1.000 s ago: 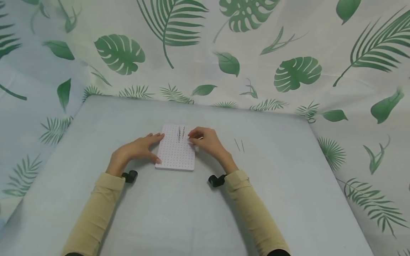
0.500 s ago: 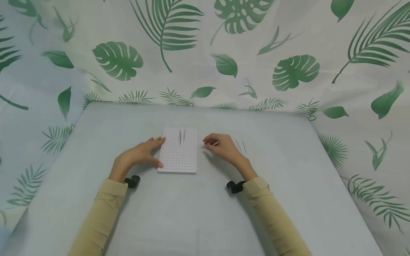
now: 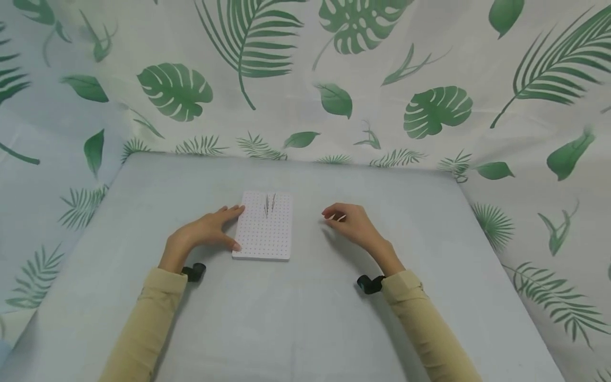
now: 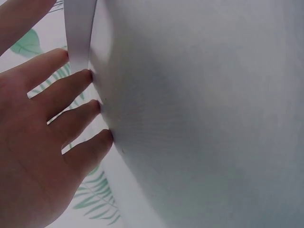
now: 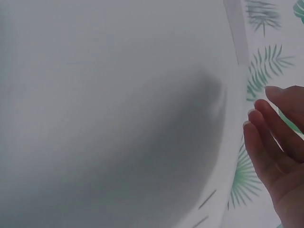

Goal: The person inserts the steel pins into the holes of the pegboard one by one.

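Note:
A white board [image 3: 262,239] dotted with rows of small holes lies on the table. Several thin dark sticks [image 3: 267,206] stand up from its far half. My left hand [image 3: 205,229] rests at the board's left side, fingers at the far part of that edge and thumb at the near corner. The left wrist view shows its spread fingers [image 4: 78,85] and the board's side [image 4: 80,33]. To the right of the board, my right hand [image 3: 355,225] hovers above the table. Its fingers are gently bent, and nothing shows between thumb and fingertips in the right wrist view.
Two more thin dark sticks [image 5: 207,198] lie on the table in the right wrist view; in the head view my right hand covers them. The pale table [image 3: 296,323] extends around the board. A leaf-printed cloth [image 3: 281,116] hangs behind.
My right hand has moved rightward, away from the board, to over the spot where the two loose sticks were visible. My left hand has stayed at the board's left edge.

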Motion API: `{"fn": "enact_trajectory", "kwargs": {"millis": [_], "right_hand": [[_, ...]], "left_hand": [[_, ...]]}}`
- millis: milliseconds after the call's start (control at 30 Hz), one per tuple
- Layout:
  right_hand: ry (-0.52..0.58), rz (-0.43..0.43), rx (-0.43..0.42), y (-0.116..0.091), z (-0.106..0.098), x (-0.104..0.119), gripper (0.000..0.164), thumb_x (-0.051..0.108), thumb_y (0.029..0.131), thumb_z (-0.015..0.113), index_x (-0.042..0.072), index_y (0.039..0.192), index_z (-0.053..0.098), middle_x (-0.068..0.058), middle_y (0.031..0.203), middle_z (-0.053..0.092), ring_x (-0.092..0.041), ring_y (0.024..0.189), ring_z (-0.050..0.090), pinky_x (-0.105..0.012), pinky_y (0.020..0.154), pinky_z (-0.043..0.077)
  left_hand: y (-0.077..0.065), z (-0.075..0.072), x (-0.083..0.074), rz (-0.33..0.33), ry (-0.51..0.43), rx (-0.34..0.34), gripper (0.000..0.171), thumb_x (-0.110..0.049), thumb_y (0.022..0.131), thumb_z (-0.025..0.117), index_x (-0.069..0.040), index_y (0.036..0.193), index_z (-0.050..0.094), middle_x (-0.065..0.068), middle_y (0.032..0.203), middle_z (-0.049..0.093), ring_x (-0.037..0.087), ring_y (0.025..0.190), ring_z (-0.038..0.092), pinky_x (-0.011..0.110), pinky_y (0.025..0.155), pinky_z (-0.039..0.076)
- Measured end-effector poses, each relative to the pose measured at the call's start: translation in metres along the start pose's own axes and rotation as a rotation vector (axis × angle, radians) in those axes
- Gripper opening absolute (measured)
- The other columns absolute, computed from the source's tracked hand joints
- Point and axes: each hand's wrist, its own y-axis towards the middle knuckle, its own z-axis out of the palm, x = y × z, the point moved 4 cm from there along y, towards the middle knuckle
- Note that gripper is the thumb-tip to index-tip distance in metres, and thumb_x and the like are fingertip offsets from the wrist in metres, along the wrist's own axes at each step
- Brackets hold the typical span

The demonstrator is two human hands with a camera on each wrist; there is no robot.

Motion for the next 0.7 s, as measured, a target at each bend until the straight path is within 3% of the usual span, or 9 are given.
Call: {"fn": "enact_trajectory", "kwargs": {"millis": [400, 700], "right_hand": [[-0.054, 0.092, -0.054, -0.016, -0.034, -0.044, 0.021, 0.005, 0.095, 0.069, 0.002, 0.116, 0.074, -0.015, 0.108, 0.076, -0.030, 0.098, 0.073, -0.046, 0.086, 0.061], [-0.105, 0.190, -0.057, -0.025, -0.045, -0.076, 0.026, 0.008, 0.096, 0.069, 0.002, 0.121, 0.071, -0.017, 0.111, 0.075, -0.035, 0.102, 0.071, -0.044, 0.082, 0.059]], "left_hand": [[-0.002, -0.002, -0.001, 0.010, 0.028, 0.000, 0.102, -0.031, 0.085, 0.084, -0.010, 0.164, 0.024, 0.020, 0.170, 0.018, 0.048, 0.157, 0.008, 0.069, 0.123, 0.012], [-0.002, -0.001, -0.001, 0.001, 0.008, 0.007, 0.102, -0.031, 0.085, 0.084, -0.010, 0.164, 0.023, 0.020, 0.170, 0.017, 0.048, 0.157, 0.007, 0.071, 0.122, 0.011]]}}
